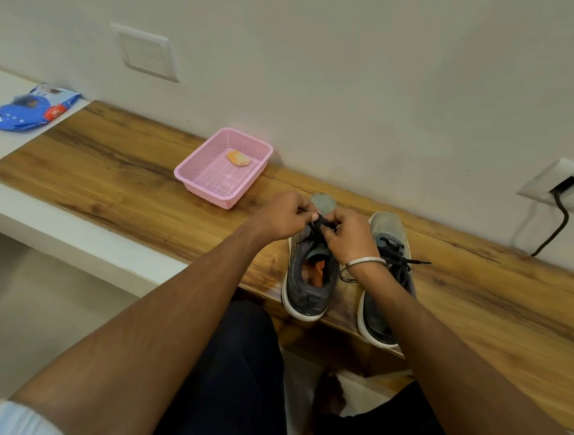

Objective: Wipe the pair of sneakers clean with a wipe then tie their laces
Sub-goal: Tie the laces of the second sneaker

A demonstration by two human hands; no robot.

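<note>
Left hand (284, 217) and right hand (348, 234) both pinched tight on black laces (319, 225) over left sneaker (310, 270). Grey, white-soled, heel overhanging bench (110, 176) edge. Right sneaker (385, 276) just beside, laces loose. Pink basket (193, 172) nearby.

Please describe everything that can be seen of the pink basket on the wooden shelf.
The pink basket is a shallow rectangular tray of perforated, plastic-looking mesh with a solid rim. It rests flat on the wooden shelf near the wall, left of the sneakers, apart from both hands. Inside, toward its far corner, lies one small orange scrap; otherwise it is empty.
</note>
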